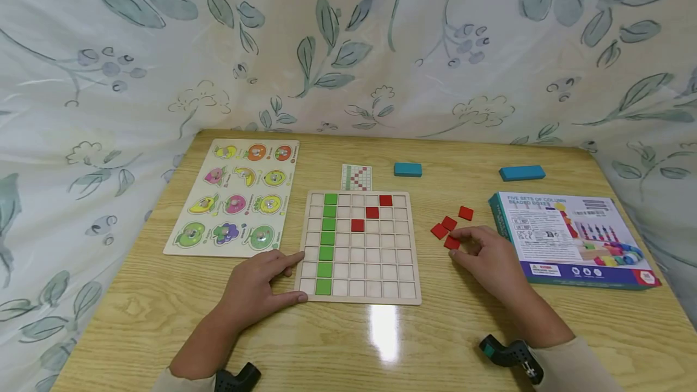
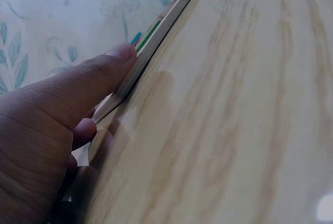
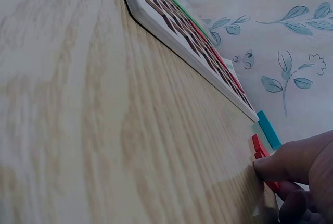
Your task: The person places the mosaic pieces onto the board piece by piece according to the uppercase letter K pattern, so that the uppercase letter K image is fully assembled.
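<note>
A wooden grid board (image 1: 376,271) lies in front of me, with a column of green tiles (image 1: 326,238) near its left side and three red tiles (image 1: 372,212) in a diagonal at the upper right. At the board's lower left, my left hand (image 1: 253,286) rests with straight index finger and thumb touching its edge; in the left wrist view the thumb (image 2: 99,75) lies along the rim. Right of the board, my right hand (image 1: 492,259) pinches a red tile (image 1: 451,243) between thumb and forefinger. Beside it lie several loose red tiles (image 1: 449,223).
A small pattern card (image 1: 356,177) sits behind the board. Two blue blocks (image 1: 408,169) lie toward the back. A fruit puzzle board (image 1: 234,198) lies at left, a boxed bead set (image 1: 577,241) at right. Floral cloth (image 1: 348,47) hangs behind the table.
</note>
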Demonstrator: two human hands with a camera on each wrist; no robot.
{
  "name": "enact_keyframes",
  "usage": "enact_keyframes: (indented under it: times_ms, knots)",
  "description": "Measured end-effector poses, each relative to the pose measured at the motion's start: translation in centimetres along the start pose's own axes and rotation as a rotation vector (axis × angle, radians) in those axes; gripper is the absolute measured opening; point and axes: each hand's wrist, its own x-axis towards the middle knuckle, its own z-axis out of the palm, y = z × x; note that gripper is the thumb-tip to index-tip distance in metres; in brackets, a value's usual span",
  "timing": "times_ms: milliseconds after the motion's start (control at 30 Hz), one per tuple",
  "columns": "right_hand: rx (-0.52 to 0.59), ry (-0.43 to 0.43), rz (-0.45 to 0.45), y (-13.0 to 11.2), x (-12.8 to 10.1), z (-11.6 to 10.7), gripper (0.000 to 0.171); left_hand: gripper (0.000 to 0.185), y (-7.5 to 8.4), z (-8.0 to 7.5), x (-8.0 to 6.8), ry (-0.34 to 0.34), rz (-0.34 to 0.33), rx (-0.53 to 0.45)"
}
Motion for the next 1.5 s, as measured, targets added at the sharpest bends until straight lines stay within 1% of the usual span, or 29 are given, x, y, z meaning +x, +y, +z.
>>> enact_keyframes:
  times_ms: [167, 467, 767, 967, 1133, 1233, 1500]
  knots:
    - [0.005, -0.009, 0.002, 0.1, 0.1, 0.1, 0.032, 0.077, 0.0, 0.0, 0.0, -0.002, -0.001, 0.010]
    - [0.043, -0.055, 0.004, -0.1, 0.2, -0.3, 0.030, 0.076, 0.0, -0.1, 0.0, 0.000, -0.003, 0.010]
    - [0.070, -0.069, -0.055, -0.6, 0.2, -0.3, 0.031, 0.077, 0.1, -0.1, 0.1, -0.011, -0.009, 0.010]
    - [0.083, -0.100, -0.094, -1.6, 0.6, 0.4, 0.029, 0.076, 0.0, 0.0, 0.0, -0.007, -0.005, 0.011]
    - [0.105, -0.127, -0.177, -2.8, 1.0, 1.0, 0.027, 0.076, 0.0, 0.0, -0.1, -0.002, -0.005, 0.013]
    - [0.120, -0.143, -0.207, -3.5, 1.3, 1.5, 0.027, 0.076, 0.0, 0.0, -0.1, -0.002, -0.001, 0.010]
    - [0.167, -0.191, -0.223, -5.4, 2.0, 2.8, 0.026, 0.076, 0.2, -0.2, 0.1, -0.007, 0.003, 0.011]
